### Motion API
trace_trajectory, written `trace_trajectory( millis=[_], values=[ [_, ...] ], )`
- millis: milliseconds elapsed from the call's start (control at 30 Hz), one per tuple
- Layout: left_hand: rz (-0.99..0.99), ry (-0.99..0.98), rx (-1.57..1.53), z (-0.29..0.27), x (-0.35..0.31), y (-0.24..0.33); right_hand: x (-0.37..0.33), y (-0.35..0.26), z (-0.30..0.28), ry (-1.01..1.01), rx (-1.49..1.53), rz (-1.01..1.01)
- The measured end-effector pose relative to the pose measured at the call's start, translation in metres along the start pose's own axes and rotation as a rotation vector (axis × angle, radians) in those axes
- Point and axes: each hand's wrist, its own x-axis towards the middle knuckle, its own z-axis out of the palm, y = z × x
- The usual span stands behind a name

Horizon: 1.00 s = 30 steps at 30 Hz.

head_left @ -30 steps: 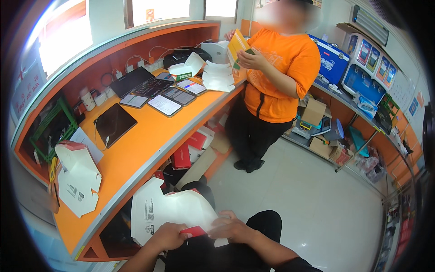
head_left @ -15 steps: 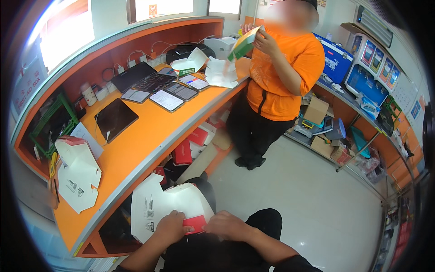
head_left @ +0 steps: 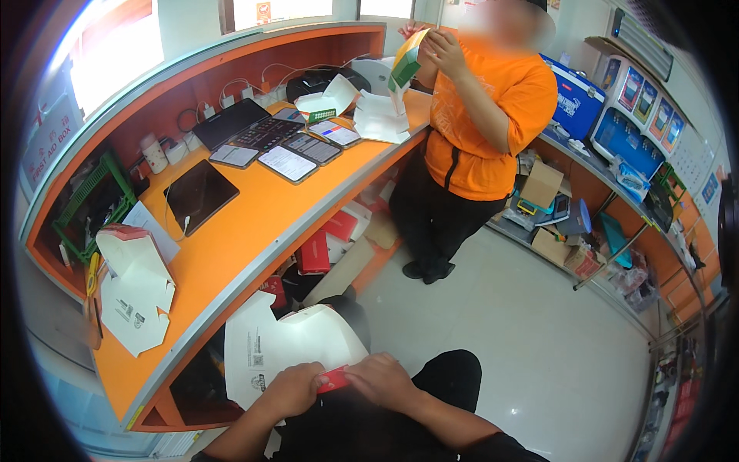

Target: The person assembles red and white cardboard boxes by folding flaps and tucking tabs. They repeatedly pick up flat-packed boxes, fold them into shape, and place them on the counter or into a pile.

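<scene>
Across my lap lies a partly unfolded cardboard box (head_left: 308, 340), white on the side facing up, with small dark print at its left. My left hand (head_left: 292, 389) pinches the near edge of the box where a red flap (head_left: 333, 379) shows. On the other end of that flap, my right hand (head_left: 382, 380) has its fingers closed. The flap is bent between both hands; the fingertips partly cover it.
An orange counter (head_left: 254, 219) runs along my left, bearing phones (head_left: 289, 163), a black tablet (head_left: 198, 196) and another unfolded white box (head_left: 135, 300). A person in an orange shirt (head_left: 477, 115) stands ahead, handling a green and yellow carton (head_left: 406, 63). Red boxes (head_left: 314, 252) sit under the counter.
My right hand has moved slightly up and left, closer to my left hand. Less of the red flap shows between them. The other person's carton has shifted slightly left and turned more upright.
</scene>
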Motion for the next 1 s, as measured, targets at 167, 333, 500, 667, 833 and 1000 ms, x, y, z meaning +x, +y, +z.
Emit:
trace_trajectory(
  millis=[167, 333, 500, 667, 833, 1000],
  values=[
    [0.086, -0.058, -0.039, -0.002, -0.005, 0.001, -0.005, -0.004, 0.001, -0.184, -0.117, -0.022],
    [0.115, -0.057, -0.033, 0.002, -0.005, 0.000, 0.000, -0.009, -0.002, -0.075, -0.079, -0.133],
    [0.107, -0.066, -0.013, 0.002, -0.006, -0.004, 0.003, -0.016, 0.002, 0.187, 0.007, -0.095],
    [0.133, -0.067, -0.015, 0.003, -0.006, -0.006, -0.001, -0.014, -0.005, -0.054, -0.061, -0.097],
    [0.132, -0.058, -0.046, 0.005, -0.005, -0.008, 0.003, -0.007, -0.011, -0.067, 0.029, -0.156],
    [0.161, -0.062, -0.026, 0.008, -0.004, -0.007, 0.003, -0.008, -0.009, -0.213, -0.006, -0.153]
  ],
)
